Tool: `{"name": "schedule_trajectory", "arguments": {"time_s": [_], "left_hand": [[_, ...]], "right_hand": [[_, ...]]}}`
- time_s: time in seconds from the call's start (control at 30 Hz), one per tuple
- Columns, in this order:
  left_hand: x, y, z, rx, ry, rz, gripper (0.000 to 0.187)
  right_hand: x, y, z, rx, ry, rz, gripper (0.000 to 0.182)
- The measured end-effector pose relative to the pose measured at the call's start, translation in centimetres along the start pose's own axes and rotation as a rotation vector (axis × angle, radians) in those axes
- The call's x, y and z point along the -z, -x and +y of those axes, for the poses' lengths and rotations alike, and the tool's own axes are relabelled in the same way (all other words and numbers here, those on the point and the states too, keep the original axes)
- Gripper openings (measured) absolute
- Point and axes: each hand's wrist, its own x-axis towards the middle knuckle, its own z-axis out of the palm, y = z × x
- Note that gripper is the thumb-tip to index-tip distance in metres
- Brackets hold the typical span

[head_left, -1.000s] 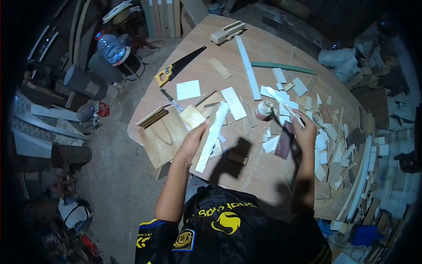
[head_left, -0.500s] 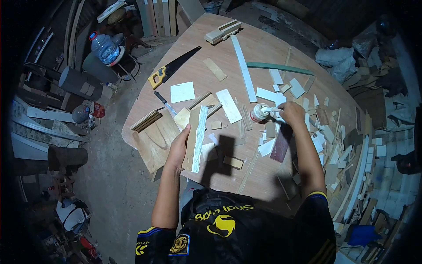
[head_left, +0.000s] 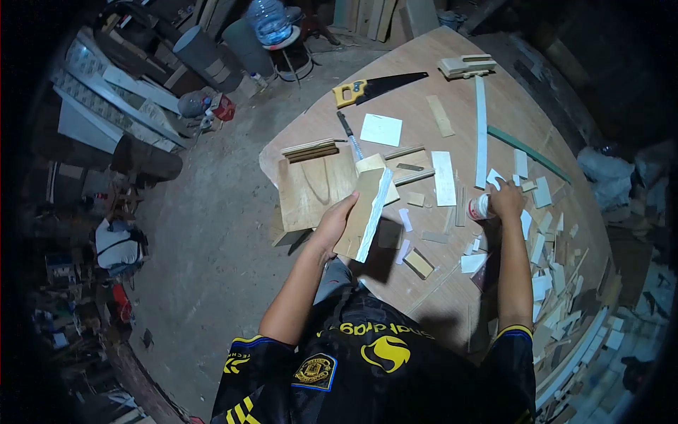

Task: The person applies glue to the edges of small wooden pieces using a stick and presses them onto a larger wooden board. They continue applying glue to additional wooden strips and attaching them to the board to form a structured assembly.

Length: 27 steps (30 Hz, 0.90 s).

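Left hand grips board; right hand – on jar

Wood panel is held up at the table's near-left edge, just right of a flat board. Handsaw lies far-left on the table; paper sheet between saw and panel. Glue jar stands right of centre. Offcut pile is spread along the right side.
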Motion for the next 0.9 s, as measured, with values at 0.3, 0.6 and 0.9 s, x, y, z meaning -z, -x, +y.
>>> {"name": "schedule_trajectory", "arguments": {"time_s": [0.3,0.6,0.9], "left_hand": [[6.1,1.1,-0.6,-0.069,0.231,0.056,0.04],[11.7,3.1,-2.3,-0.364,-0.382,0.194,0.04],[12.3,7.4,-1.5,-0.579,-0.924,0.263,0.041]], "right_hand": [[13.9,6.0,-7.9,0.369,-0.977,0.225,0.03],[16.4,12.4,-16.8,0.698,-1.241,-0.129,0.029],[14.9,15.6,-22.7,0.934,-1.017,-0.032,0.043]]}}
